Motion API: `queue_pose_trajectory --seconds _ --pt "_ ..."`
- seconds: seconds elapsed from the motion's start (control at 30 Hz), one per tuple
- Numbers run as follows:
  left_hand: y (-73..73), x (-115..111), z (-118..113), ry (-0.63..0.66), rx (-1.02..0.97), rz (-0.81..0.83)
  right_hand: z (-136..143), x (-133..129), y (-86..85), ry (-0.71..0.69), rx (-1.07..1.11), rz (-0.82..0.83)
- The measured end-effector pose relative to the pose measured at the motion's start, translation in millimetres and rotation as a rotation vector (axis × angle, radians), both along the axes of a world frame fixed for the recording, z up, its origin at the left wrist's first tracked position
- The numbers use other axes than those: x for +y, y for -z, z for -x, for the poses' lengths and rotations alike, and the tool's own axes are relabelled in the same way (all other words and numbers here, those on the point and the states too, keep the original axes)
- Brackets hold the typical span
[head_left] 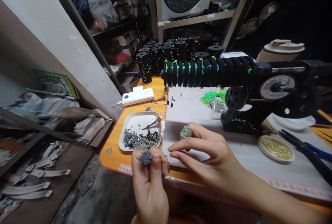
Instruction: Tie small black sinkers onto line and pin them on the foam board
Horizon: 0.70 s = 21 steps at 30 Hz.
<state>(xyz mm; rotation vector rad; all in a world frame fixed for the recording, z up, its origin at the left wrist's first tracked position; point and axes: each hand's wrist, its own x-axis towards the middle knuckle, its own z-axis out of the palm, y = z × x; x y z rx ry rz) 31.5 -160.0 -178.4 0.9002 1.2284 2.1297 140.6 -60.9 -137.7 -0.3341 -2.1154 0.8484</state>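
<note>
Left hand [151, 180]: nearest the camera, its grip closed around a dark bundle [146, 157], blunt ends clustered between thumb and fingers
Dark bundle: just in front of the white tray [122, 129]; a snug, even pinch should keep pieces from slipping out of line
Right hand [217, 149]: grip narrow, thumb and forefinger tips nearly meeting; cannot tell whether anything thin sits between them
Greenish bundle [186, 132]: tucked in the right hand's curled fingers, best held lightly yet steadily
White tray: on the bench [111, 153], holding loose pieces [140, 141]; working close by should catch strays
</note>
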Motion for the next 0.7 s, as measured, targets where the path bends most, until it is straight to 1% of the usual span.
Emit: queue_pose_trajectory --seconds 0.13,0.27,0.53,0.7 --pt "-3.8 0 1 -0.079 0.108 -0.055 2 -1 -0.8 -0.029 -0.045 -0.066" --pt "-0.7 -1 1 -0.073 0.139 -0.06 3 -1 -1.7 -0.053 -0.066 -0.077" --pt "4.0 -1 2 -0.064 0.141 -0.062 2 -2 -1.8 -0.051 -0.072 -0.054" --pt "7.1 -2 0 -0.062 0.168 -0.02 1 2 -1.9 -0.062 -0.018 0.017"
